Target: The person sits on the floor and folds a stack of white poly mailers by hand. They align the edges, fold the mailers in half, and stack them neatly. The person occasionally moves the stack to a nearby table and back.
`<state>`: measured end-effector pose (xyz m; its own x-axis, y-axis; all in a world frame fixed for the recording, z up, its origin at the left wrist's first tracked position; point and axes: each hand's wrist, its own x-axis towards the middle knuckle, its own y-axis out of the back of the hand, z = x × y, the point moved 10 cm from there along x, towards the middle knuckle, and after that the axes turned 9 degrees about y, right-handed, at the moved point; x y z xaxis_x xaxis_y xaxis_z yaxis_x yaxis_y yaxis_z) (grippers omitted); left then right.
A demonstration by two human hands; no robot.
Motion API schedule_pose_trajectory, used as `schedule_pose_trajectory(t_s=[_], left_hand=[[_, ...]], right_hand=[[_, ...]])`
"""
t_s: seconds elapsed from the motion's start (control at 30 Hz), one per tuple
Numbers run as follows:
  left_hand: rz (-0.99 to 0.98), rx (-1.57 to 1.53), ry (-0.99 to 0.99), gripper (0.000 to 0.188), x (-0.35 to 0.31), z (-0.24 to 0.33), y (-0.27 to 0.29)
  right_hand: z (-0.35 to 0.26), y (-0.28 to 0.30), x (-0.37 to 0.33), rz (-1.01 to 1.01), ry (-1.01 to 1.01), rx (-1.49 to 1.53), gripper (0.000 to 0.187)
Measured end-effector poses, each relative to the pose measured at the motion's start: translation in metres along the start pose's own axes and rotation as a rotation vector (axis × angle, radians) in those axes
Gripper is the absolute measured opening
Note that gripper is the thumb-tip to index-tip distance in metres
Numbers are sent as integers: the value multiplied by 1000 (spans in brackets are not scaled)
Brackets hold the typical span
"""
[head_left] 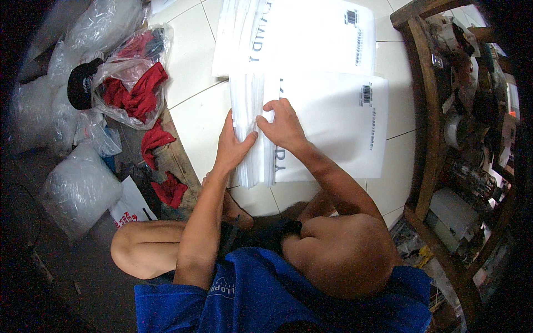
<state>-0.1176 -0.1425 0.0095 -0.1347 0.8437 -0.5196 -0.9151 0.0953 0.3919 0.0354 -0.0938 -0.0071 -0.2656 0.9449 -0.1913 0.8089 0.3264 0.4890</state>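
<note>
A near stack of white printed sheets (pixel 338 127), perhaps flat plastic bags, lies on the tiled floor in front of me. Its left side is a thick bundle of bunched or folded edges. My left hand (pixel 234 145) grips that bundle from the left, thumb on top and fingers along the outer side. Across from it, my right hand (pixel 284 126) curls over the bundle's right side, thumb and forefinger closed on the edges. How many sheets each hand holds cannot be made out. Just beyond lies a second stack of similar white sheets (pixel 316 41), which neither hand touches.
On the left are clear plastic bags (pixel 83 186), red cloth (pixel 143 91) partly in a clear bag, and a black cap (pixel 83 83). A wooden board (pixel 180 166) edges the tiles there. A wooden rack (pixel 427 122) filled with clutter stands to the right.
</note>
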Motion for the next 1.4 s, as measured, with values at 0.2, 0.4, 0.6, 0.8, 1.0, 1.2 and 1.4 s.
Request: schedule_pose_trajectory(t_s=[0.2,0.4,0.6,0.8,1.0,1.2,1.4], left_hand=[[-14,-2,-12,76,1,-2,-1],[-23,-12,-17,77,0,6,-2],[-11,38,-28,82,3,-7,-1],[-21,3,-38,81,3,-4,-2],[41,46,14,92,1,-12,1],[309,291,-123,93,-14,-4,5],[376,415,-223,85,-27,10,-1]], right_hand=[[0,2,8,-57,3,9,37],[-4,4,14,-115,18,-63,40],[-5,-2,14,-152,-65,-84,33],[5,10,10,-66,-133,-36,33],[34,30,-5,137,-195,94,39],[24,52,-22,389,44,-29,47],[15,32,-12,116,93,-22,25]])
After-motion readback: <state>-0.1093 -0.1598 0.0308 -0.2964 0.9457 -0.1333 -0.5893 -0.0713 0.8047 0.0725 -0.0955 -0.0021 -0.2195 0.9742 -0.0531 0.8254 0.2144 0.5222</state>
